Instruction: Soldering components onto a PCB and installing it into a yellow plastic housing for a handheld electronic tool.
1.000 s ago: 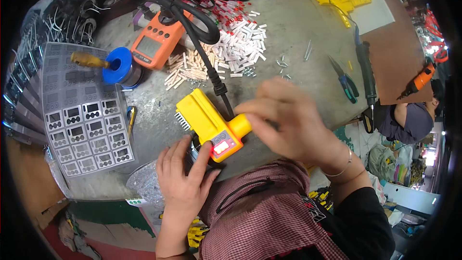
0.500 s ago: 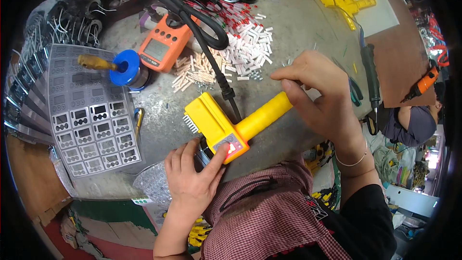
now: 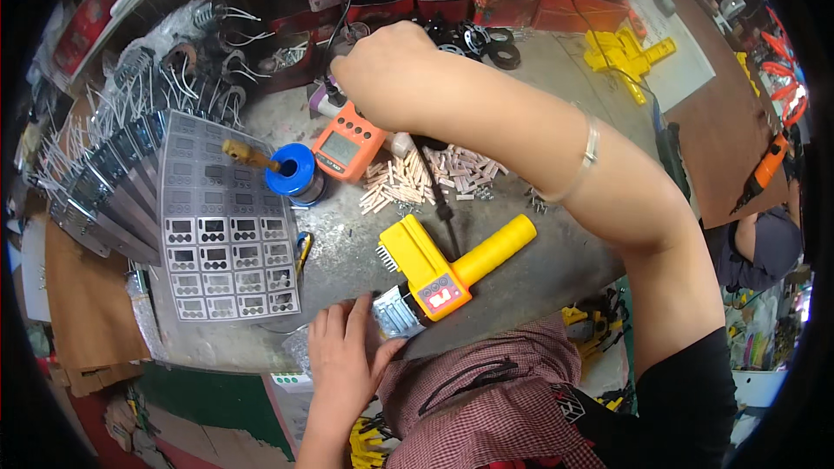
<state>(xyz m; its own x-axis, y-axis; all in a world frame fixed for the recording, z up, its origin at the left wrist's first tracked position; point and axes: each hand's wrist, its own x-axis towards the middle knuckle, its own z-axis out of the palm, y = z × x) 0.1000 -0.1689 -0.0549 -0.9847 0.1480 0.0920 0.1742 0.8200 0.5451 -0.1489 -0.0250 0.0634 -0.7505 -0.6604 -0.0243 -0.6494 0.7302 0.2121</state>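
A yellow hand tool (image 3: 417,252) with a thick handle, a row of pale pins and a lit red display lies on the bench. A black cord runs from it. At its near end is a silvery-blue block (image 3: 398,313). My left hand (image 3: 341,352) rests beside this block, fingers stretched out and the tips close to it; contact I cannot make out. My right hand (image 3: 391,69) reaches across to the far side, fingers curled, beside a purple-and-white piece (image 3: 326,100) with a black plug. What its fingers hold is hidden. Just below sits an orange meter (image 3: 343,143).
A blue solder spool (image 3: 294,169) with a wooden-handled tool stands left of the meter. A sheet of printed labels (image 3: 228,269) lies at left, beside stacked metal strips with white wires (image 3: 113,174). Small ceramic tubes (image 3: 400,178) are heaped mid-bench. Yellow housings (image 3: 621,52) lie far right.
My right hand has left the area above the tool's handle and swung far left past the meter. My left hand's fingers have drawn off the tool's control panel. The view has shifted.
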